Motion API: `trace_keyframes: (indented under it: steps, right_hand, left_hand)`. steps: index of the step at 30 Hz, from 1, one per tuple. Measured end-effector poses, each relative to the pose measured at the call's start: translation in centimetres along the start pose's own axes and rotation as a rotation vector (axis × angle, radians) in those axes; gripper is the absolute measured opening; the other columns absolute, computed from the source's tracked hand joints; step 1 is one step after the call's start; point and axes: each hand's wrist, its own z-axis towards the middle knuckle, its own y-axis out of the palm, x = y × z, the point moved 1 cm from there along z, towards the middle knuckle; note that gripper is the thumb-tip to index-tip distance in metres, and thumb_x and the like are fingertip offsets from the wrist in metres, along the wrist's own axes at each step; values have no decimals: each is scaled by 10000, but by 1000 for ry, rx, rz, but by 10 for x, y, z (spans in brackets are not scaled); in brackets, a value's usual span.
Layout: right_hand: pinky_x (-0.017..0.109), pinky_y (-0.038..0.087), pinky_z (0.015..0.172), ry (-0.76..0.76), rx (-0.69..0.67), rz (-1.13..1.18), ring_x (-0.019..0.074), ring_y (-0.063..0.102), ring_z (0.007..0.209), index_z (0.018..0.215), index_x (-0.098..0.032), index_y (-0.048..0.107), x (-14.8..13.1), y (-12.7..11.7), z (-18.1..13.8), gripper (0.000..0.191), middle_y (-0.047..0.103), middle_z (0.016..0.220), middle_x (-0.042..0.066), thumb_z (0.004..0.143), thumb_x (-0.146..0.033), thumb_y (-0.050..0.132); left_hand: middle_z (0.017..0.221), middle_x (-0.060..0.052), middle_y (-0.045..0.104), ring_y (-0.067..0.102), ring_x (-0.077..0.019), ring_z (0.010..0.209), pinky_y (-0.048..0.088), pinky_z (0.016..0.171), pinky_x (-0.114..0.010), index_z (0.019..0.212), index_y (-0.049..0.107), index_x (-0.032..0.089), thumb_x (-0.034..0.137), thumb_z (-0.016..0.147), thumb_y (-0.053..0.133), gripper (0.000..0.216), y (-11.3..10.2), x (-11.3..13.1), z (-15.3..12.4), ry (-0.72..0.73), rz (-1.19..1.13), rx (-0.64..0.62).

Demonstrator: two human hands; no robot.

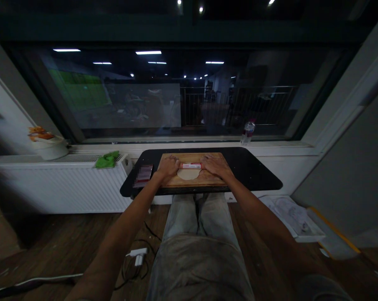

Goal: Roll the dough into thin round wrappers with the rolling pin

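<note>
Left hand [169, 165] and right hand [214, 164] forward, backs up, at opposite roller [190, 166] ends — can't tell if fingers grip. Dough [189, 174] pale, flat, roundish — mid-board [212, 181], near side of roller, on black bench [258, 173].

Fingers [175, 160] hold a labelled roller [190, 166] (flat dough [189, 174] alongside)
</note>
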Motion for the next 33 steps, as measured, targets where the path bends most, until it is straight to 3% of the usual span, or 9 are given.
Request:
trace_keyframes:
  steps: [4,10,23,33]
  right_hand:
    - [423,380,1367,11,35,0,258,547,1608,1575,-182,687,-12,-7,-12,498,633,1675,141,1200,-273,372]
    - [436,441,1314,107,37,14,304,583,1576,1587,-140,662,-27,-18,-31,557,649,1647,184,1232,-339,282]
    - [411,464,1268,149,118,8,321,644,1498,1557,-100,664,-39,-16,-54,627,669,1621,204,1223,-396,223]
    - [417,375,1346,115,180,27,297,587,1561,1631,-80,610,-40,-6,-69,617,640,1655,196,1216,-374,260]
  left_hand:
    - [1355,-216,767,684,-337,1337,517,1164,-469,1345,751,121,210,1126,453,381,-2,6,-10,-51,-9,5]
    - [1354,-236,762,694,-341,1339,536,1124,-465,1421,706,104,214,1157,399,419,-2,13,-21,-104,-25,15]
    - [1481,-181,750,630,-315,1490,489,1219,-443,1343,736,152,278,1185,325,459,-1,23,-41,-192,-134,116]
    - [1586,-174,700,586,-309,1561,438,1305,-448,1443,724,128,314,1193,318,512,-3,33,-58,-232,-231,183]
